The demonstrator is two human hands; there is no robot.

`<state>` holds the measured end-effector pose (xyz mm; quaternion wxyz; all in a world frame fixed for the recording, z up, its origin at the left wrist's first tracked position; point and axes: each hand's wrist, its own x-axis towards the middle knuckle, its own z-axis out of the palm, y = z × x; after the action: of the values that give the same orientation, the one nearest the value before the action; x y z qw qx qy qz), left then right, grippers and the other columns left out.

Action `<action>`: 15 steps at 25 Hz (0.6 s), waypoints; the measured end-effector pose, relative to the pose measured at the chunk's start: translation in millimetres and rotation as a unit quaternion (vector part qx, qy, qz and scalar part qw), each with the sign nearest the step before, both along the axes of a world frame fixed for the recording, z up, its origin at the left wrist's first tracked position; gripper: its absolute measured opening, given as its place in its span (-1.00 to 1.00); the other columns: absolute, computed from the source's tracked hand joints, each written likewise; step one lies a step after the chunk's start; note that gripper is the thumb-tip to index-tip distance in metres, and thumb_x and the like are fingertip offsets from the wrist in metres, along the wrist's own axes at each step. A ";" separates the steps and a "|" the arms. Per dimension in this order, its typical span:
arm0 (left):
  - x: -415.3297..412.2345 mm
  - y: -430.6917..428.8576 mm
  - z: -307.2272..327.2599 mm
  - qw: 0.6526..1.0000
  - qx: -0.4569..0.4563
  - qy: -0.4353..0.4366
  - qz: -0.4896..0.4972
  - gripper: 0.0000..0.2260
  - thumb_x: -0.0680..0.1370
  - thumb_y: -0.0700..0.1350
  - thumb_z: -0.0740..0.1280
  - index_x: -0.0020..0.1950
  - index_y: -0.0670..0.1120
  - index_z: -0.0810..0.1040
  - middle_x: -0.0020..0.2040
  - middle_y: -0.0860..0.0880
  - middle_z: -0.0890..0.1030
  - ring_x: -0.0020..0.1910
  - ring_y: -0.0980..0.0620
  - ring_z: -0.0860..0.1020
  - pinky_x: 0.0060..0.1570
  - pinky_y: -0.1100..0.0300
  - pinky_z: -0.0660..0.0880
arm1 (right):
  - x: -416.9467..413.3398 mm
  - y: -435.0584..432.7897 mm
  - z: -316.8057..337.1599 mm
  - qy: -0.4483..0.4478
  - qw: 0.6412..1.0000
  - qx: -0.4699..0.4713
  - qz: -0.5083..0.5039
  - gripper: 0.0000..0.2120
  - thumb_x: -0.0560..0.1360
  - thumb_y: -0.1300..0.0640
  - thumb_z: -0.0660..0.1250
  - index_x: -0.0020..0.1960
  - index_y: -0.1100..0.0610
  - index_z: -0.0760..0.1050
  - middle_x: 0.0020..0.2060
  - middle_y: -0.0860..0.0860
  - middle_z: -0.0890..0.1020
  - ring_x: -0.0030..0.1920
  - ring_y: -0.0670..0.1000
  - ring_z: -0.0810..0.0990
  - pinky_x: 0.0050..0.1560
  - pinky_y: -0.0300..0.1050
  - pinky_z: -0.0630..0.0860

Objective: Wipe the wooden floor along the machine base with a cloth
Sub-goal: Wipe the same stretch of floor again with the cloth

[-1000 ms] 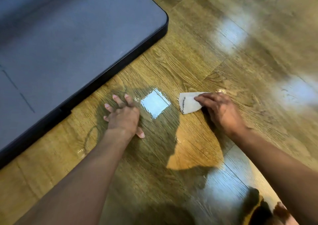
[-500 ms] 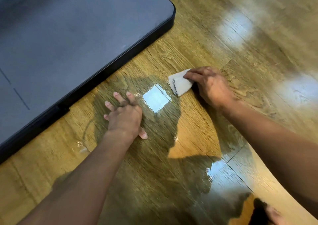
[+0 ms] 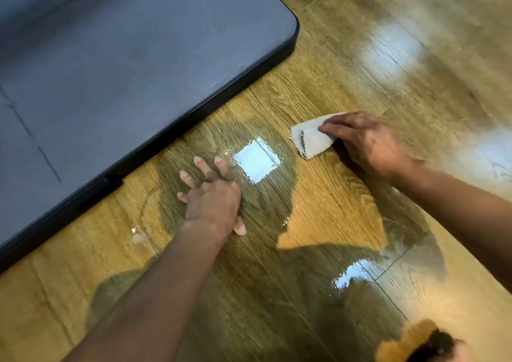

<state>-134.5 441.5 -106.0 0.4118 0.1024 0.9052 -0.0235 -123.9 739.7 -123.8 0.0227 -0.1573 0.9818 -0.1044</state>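
White cloth [image 3: 311,140] flat on wooden floor [image 3: 318,206], off machine base [image 3: 133,65] corner, bit away from black edge. Right hand [image 3: 365,143] pressing fingers on cloth's far end, pinning it. Left hand [image 3: 212,195] empty, splayed flat on floor, nearer base. Base edge runs diagonal, so guessing next swipe goes toward it. No containers around.

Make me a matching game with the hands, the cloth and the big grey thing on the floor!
Things:
1. left hand
2. right hand
3. small white cloth
4. dark grey machine base with black edge

States:
A. fills the upper left of the view
B. pinned under fingers
C. flat on the wooden floor, fingers spread
D. presses the cloth down

Pairs: 1-C, 2-D, 3-B, 4-A
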 end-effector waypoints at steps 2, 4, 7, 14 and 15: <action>0.5 2.2 3.0 1.000 -0.001 -0.007 0.010 0.33 0.17 0.12 0.59 0.45 -0.28 -0.39 0.39 -0.49 -0.34 0.36 -0.61 -0.09 0.26 -0.40 0.22 | -22.2 -5.5 0.3 0.000 1.000 0.018 0.009 -0.64 0.50 0.22 0.33 0.29 0.11 0.48 0.24 0.16 0.54 0.16 0.20 0.54 0.10 0.17 0.53; 0.9 2.0 5.8 1.000 -0.004 -0.003 0.002 0.32 0.19 0.09 0.60 0.47 -0.26 -0.39 0.40 -0.46 -0.34 0.38 -0.58 -0.10 0.29 -0.38 0.22 | -55.5 -23.4 -0.4 0.007 0.999 0.034 -0.002 -0.59 0.49 0.20 0.35 0.31 0.04 0.46 0.29 0.09 0.51 0.21 0.13 0.51 0.22 0.10 0.46; 2.7 1.5 9.7 1.000 -0.005 -0.001 0.003 0.31 0.19 0.09 0.60 0.49 -0.23 -0.37 0.43 -0.44 -0.33 0.40 -0.55 -0.09 0.30 -0.35 0.23 | -51.9 -22.7 2.9 -0.027 0.999 0.018 -0.020 -0.61 0.51 0.20 0.33 0.33 0.02 0.45 0.31 0.05 0.49 0.24 0.08 0.50 0.27 0.03 0.43; 2.2 6.6 15.8 1.000 -0.014 -0.012 0.012 0.31 0.20 0.06 0.62 0.49 -0.23 -0.38 0.43 -0.43 -0.34 0.40 -0.55 -0.11 0.30 -0.38 0.21 | 91.0 54.5 22.2 -0.038 0.994 0.018 0.102 -0.66 0.40 0.19 0.43 0.18 0.14 0.59 0.09 0.11 0.64 0.04 0.15 0.63 0.00 0.08 0.60; 1.9 6.8 16.5 1.000 -0.014 -0.011 0.011 0.31 0.21 0.06 0.62 0.49 -0.23 -0.38 0.43 -0.43 -0.34 0.40 -0.55 -0.11 0.30 -0.38 0.21 | 86.4 52.4 21.3 -0.047 0.994 0.024 0.093 -0.65 0.40 0.19 0.46 0.18 0.12 0.59 0.09 0.10 0.64 0.04 0.15 0.63 -0.03 0.06 0.60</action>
<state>-132.6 448.3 -89.5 0.4230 0.0871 0.9014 -0.0305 -37.5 792.1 -102.5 0.0818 -0.2426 0.9629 -0.0853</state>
